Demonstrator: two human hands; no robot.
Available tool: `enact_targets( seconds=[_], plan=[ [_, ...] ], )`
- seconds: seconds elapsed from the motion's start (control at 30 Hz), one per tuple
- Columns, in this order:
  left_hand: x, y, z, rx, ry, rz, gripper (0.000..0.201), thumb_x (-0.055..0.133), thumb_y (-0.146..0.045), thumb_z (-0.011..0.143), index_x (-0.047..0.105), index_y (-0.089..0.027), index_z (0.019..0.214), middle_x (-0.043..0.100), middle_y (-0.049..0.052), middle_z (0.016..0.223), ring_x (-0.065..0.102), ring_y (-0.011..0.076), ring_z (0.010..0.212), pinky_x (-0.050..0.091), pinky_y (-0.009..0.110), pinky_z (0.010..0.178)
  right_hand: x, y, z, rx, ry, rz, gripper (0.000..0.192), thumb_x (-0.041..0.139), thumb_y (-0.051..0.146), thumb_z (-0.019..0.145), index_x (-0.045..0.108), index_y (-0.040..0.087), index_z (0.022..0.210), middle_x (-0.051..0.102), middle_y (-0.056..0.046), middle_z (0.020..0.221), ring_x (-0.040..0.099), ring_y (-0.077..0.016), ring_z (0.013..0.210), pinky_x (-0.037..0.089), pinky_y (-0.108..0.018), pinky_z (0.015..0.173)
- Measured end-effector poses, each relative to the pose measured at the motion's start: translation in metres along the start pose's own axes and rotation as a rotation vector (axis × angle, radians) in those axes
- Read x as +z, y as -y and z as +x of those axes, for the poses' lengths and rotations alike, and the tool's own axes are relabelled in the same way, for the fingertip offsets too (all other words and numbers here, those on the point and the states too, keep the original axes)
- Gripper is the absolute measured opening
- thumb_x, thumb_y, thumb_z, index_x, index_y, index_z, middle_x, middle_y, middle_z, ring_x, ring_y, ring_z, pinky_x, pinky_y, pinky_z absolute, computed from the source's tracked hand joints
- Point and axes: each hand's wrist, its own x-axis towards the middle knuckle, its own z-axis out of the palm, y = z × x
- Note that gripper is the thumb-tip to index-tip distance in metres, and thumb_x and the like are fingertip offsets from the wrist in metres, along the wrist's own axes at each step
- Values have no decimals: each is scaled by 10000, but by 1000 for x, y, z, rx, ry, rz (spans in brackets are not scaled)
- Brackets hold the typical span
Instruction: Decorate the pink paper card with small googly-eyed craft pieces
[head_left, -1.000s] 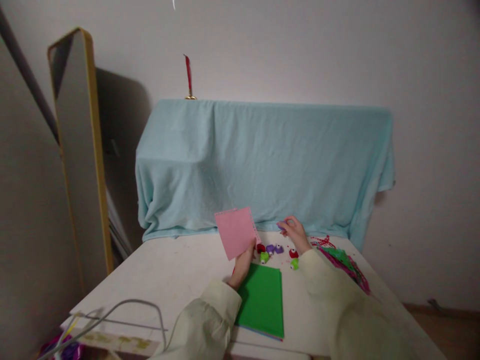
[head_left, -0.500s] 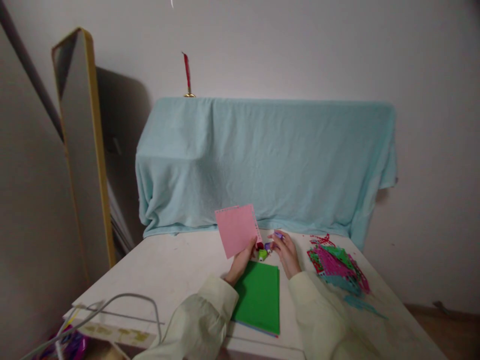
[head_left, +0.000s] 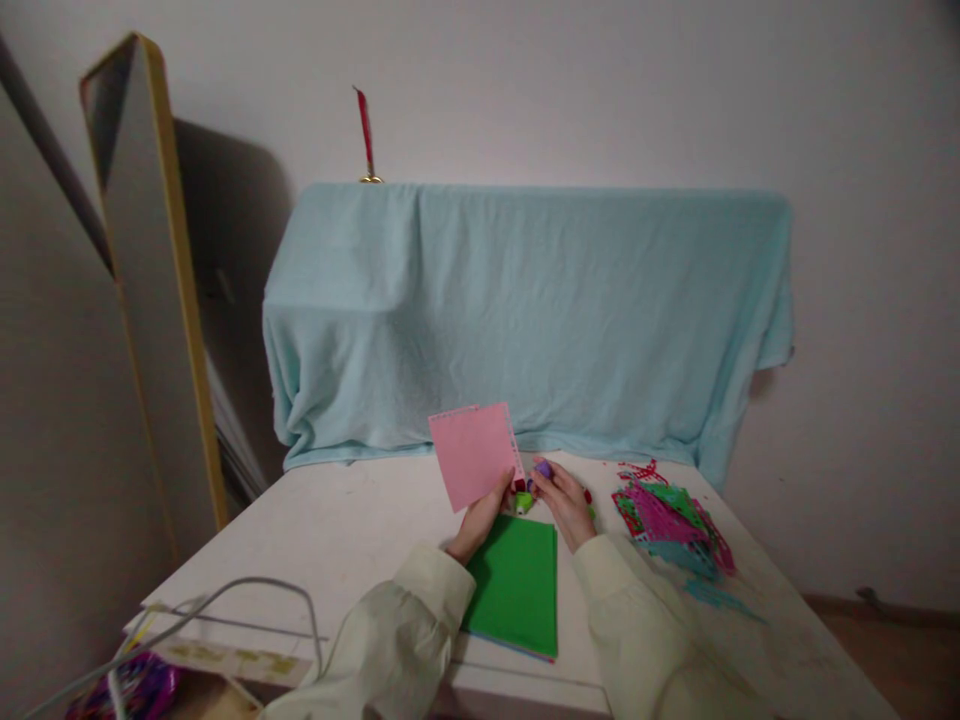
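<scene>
Blue cloth [head_left: 585,320] backs the white table [head_left: 352,530]; left fingers [head_left: 501,487] clamp pink paper [head_left: 472,455], right fingers [head_left: 553,488] a purple piece [head_left: 542,468].

So the pink paper [head_left: 472,455] is a squarish sheet, looks flat and uncreased, with little cut-outs running along the top and right edges and a small step in that top edge. It's held up off the table, tipped a bit to one side, its lower right corner pinched in the left hand [head_left: 481,515]. The small purple gadget [head_left: 542,468] sits in the right hand's [head_left: 564,502] fingers just beside the paper's right edge, partly hidden.
</scene>
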Motion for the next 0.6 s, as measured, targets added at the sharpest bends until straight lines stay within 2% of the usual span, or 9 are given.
enact_targets(
  seconds=[0.1, 0.17, 0.3, 0.37, 0.47, 0.6],
  plan=[
    [-1, 3, 2, -30, -10, 19, 595, 625, -656, 624, 678, -129, 893, 680, 113, 873, 594, 231, 881, 382, 366, 919, -4, -2, 1, -18, 13, -106, 491, 753, 341, 651, 626, 211, 1107, 648, -32, 914, 561, -145, 666, 453, -274, 618],
    [-2, 6, 4, -15, -9, 36, 581, 619, -655, 633, 671, -130, 877, 674, 108, 890, 591, 215, 853, 394, 347, 891, -6, -3, 1, -9, 17, -147, 510, 750, 334, 644, 623, 216, 1124, 652, -29, 913, 555, -137, 631, 445, -268, 584],
    [-3, 8, 6, 20, 36, 75, 586, 586, -684, 644, 650, -125, 807, 652, 81, 797, 566, 177, 729, 423, 313, 785, -7, -4, 0, 17, -11, -128, 555, 750, 325, 635, 612, 209, 1160, 592, 31, 643, 482, -108, 511, 381, -243, 491],
    [-3, 7, 6, 6, 42, 88, 593, 569, -705, 641, 637, -129, 763, 634, 64, 737, 544, 164, 670, 426, 304, 732, -5, -4, 0, 32, -23, -88, 569, 757, 325, 630, 608, 204, 1167, 554, 48, 594, 446, -94, 480, 332, -230, 455],
    [-4, 5, 4, -11, 39, 76, 587, 568, -699, 649, 635, -129, 775, 636, 66, 753, 539, 160, 673, 419, 297, 729, -1, -2, -1, 77, -7, -1, 527, 749, 351, 654, 617, 204, 1142, 590, 29, 659, 464, -90, 504, 332, -230, 462],
    [-4, 3, 3, -53, 46, 57, 586, 596, -663, 660, 652, -109, 840, 654, 97, 815, 561, 175, 742, 414, 308, 780, 5, 4, -4, 97, 38, 108, 437, 759, 376, 654, 634, 212, 1039, 656, -16, 833, 585, -133, 652, 446, -265, 606]
  ],
)
